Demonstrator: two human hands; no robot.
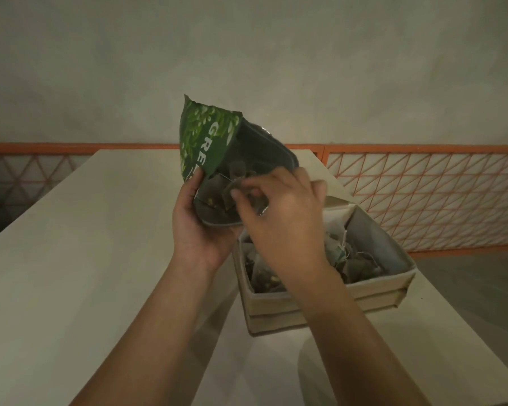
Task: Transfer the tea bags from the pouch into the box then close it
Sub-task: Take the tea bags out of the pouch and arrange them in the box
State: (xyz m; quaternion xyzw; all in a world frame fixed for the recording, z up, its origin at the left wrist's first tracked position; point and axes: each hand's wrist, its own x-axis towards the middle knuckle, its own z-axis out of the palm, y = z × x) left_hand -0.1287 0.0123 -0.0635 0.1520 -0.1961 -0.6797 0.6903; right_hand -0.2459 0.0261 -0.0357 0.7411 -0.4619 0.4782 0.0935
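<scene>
Pouch (217, 148) over table (71, 259), perhaps partly hiding box (387, 276).

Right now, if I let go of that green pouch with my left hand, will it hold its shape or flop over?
Probably flop. The pouch looks like thin film: its top edge is creased and bent, and only the left hand props it up. It likely weighs little, since few tea bags show in its mouth, where the right hand reaches.
</scene>
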